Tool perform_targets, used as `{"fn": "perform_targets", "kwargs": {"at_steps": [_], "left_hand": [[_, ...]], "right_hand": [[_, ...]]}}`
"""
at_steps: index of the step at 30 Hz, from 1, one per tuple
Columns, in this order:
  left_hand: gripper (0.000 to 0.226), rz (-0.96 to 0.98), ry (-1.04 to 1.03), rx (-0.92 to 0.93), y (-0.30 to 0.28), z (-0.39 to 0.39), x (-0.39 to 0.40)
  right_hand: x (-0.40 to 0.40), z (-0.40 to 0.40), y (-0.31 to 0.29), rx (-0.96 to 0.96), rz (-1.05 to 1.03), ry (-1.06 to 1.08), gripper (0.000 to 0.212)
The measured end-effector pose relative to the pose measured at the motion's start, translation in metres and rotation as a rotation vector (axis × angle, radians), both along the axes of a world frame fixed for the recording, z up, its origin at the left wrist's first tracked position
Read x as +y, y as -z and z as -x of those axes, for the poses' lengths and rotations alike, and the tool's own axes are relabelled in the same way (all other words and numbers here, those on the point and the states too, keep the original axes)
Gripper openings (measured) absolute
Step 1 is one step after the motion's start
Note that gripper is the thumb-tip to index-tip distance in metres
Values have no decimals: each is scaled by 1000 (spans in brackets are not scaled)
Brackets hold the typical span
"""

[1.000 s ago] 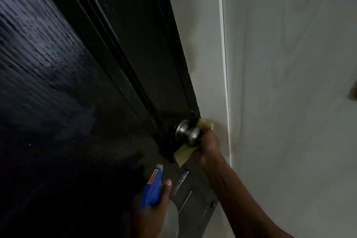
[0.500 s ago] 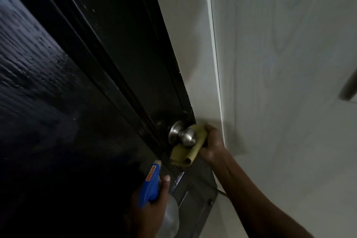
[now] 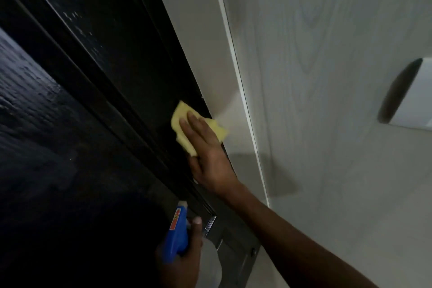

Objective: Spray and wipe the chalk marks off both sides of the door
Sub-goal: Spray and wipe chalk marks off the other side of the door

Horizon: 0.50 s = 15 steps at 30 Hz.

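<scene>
Now right hand (image 3: 205, 147) off the knob, moved up, fingers flat pressing yellow cloth (image 3: 184, 121) on the black door (image 3: 112, 58) near its edge | knob no longer in view | left hand (image 3: 184, 257) below right hand, still gripping blue spray bottle (image 3: 176, 234)

Dim, soft picture with wide-angle bending at the edges; the black door (image 3: 77, 124) sinks into shadow, the pale wall (image 3: 339, 77) stays brighter.
</scene>
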<state>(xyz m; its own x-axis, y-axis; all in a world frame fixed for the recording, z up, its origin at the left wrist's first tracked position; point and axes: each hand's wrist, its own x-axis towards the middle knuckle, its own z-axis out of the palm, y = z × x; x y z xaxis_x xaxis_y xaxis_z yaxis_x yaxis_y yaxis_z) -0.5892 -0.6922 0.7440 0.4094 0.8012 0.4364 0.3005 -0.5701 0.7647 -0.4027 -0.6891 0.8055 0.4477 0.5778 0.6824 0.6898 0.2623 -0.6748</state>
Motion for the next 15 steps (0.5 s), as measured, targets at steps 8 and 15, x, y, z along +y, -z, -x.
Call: {"fn": "perform_targets", "kwargs": {"at_steps": [8,15], "left_hand": [[73,-61,-48,4,2,5,-12],[70,-55,-20,-10,-2,24,-3]], "right_hand": [[-37,-3,59,284,81,-86,41],[-94,-23,56,720,113,96,33]]}}
